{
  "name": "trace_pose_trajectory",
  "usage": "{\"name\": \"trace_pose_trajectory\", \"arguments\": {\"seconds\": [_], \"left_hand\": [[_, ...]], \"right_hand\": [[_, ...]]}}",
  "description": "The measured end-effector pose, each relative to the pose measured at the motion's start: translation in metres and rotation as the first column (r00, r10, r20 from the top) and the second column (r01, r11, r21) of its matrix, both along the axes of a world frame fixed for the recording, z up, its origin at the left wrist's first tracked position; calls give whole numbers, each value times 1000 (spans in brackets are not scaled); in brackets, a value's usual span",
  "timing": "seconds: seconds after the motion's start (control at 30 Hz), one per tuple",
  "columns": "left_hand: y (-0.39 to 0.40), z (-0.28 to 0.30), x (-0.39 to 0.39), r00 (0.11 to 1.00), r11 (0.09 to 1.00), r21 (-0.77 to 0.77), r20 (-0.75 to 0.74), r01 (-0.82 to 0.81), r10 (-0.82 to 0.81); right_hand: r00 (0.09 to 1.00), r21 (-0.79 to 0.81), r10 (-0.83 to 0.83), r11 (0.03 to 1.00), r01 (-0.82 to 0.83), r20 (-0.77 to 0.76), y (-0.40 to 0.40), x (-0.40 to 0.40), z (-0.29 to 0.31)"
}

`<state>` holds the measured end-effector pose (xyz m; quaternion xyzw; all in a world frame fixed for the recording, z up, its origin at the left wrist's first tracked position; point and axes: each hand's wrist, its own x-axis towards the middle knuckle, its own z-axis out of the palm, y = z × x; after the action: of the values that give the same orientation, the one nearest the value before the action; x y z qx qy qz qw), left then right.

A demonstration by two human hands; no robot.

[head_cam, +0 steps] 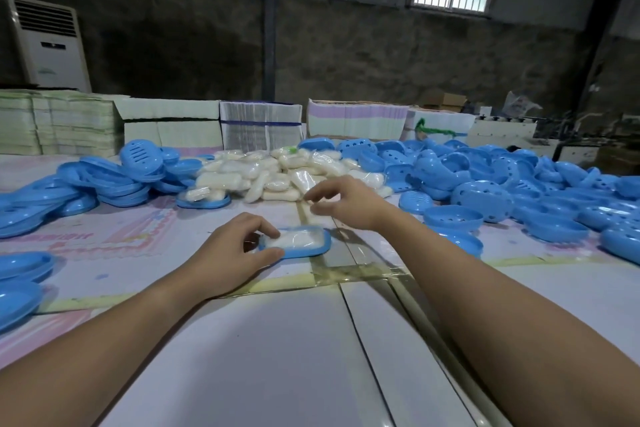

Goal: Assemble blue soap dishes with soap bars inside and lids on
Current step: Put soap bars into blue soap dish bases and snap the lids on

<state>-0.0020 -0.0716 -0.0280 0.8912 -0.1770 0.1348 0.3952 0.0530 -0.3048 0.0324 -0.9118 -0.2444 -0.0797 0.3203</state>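
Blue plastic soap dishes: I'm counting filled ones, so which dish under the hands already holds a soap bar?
The blue plastic soap dish gripped by the left hand; a wrapped white soap bar lies inside, no lid on.

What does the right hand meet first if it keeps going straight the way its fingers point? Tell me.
Probably the heap of white plastic-wrapped soap bars. The right hand points left and away, fingertips near the heap's closest bars; depth is uncertain from this single view.
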Motion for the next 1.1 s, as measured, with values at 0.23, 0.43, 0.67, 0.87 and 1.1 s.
{"name": "trace_pose_trajectory", "arguments": {"seconds": [0.23,0.43,0.67,0.87,1.1], "left_hand": [[-2,1,-1,999,1000,3,-36,6,-6],[-4,1,-2,999,1000,-1,-37,-23,23],[0,-2,1,999,1000,7,-45,-1,2],[1,-2,2,998,1000,13,-65,3,-2],[1,-2,2,998,999,44,-69,0,3]], "right_hand": [[621,-145,-729,608,780,288,-96,25,4],[469,-184,-873,443,878,135,-171,23,-15],[469,-239,-851,417,877,235,-167,29,-12],[467,-273,-845,399,875,261,-165,27,-11],[587,-98,-763,585,805,272,-149,19,-5]]}}
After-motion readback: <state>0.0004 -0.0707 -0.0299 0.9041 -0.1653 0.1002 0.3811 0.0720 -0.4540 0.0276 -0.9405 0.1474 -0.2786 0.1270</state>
